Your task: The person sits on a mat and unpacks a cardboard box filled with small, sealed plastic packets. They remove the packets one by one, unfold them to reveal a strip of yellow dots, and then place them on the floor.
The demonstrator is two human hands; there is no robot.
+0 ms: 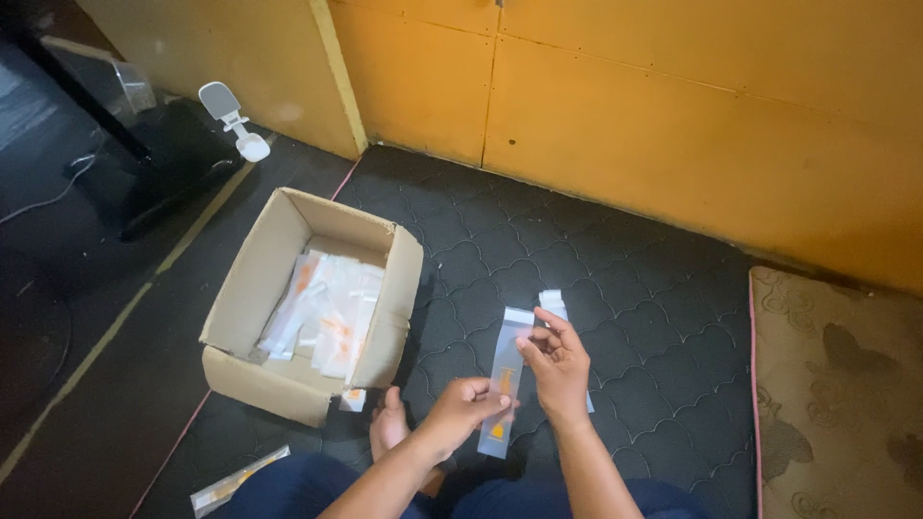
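Together, hands [510, 384] pinching clear sleeve [507, 377]

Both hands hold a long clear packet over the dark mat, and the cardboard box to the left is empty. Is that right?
Not quite. The head view shows the cardboard box is not empty: it holds a pile of white and orange packets. The rest stands: the left hand and right hand hold a long clear packet over the dark mat.

Dim indoor light, slightly soft picture.
Orange wall [673, 125] brightest; far left corner falls into deep shadow; mild wide-angle bending at edges.
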